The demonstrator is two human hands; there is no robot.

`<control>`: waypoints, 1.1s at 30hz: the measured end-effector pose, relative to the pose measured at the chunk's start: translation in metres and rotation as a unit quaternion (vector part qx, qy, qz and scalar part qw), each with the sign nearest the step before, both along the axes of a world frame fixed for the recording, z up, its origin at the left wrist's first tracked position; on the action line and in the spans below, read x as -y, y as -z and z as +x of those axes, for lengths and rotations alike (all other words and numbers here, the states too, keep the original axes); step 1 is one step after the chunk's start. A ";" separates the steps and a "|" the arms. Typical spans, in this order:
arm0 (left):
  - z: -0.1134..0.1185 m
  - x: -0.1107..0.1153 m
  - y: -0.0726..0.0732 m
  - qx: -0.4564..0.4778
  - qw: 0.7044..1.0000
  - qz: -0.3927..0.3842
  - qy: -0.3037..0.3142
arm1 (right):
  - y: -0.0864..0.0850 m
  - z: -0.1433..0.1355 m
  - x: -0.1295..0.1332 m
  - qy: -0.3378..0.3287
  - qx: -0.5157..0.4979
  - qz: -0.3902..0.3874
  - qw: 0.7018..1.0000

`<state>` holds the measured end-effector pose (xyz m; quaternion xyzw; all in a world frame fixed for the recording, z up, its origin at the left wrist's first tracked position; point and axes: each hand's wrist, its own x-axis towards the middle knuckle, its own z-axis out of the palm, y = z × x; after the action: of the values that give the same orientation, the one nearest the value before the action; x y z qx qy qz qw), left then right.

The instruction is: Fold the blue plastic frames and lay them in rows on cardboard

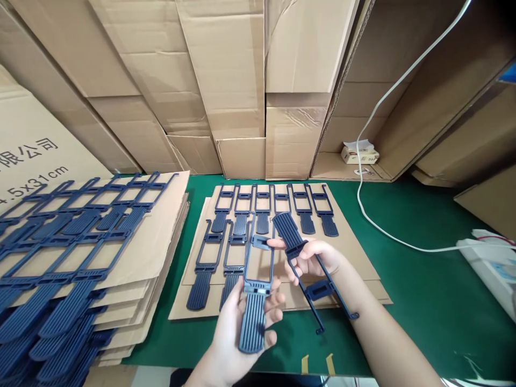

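My left hand (pixel 237 333), palm up, holds a dark blue plastic frame (pixel 253 322) with its ribbed paddle toward me. My right hand (pixel 318 258) grips a second blue frame (pixel 288 228) by its middle, ribbed end up and two hooked legs pointing down. One right fingertip touches the crosspiece of the frame in my left hand. Behind them a cardboard sheet (pixel 346 231) bears a back row of several like frames (pixel 307 223) and a front row, partly hidden by my left hand, with a frame (pixel 199 290) at its left.
At the left stands a tall stack of cardboard sheets (pixel 161 236) layered with blue frames. Cardboard walls (pixel 226 64) close the back of the green table (pixel 411 215). A white cable (pixel 365 212) crosses the right side. A small box (pixel 360 156) sits at the back right.
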<state>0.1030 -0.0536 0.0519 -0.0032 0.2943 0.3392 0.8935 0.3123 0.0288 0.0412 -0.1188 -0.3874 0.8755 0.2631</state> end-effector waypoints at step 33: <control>0.000 0.033 0.021 -0.266 0.961 0.048 0.050 | 0.003 0.046 -0.010 0.030 0.191 0.009 0.981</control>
<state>0.1027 -0.0864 0.0309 0.1452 0.5045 0.2960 0.7980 0.3580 0.0387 0.0383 -0.2936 -0.4346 0.8247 0.2117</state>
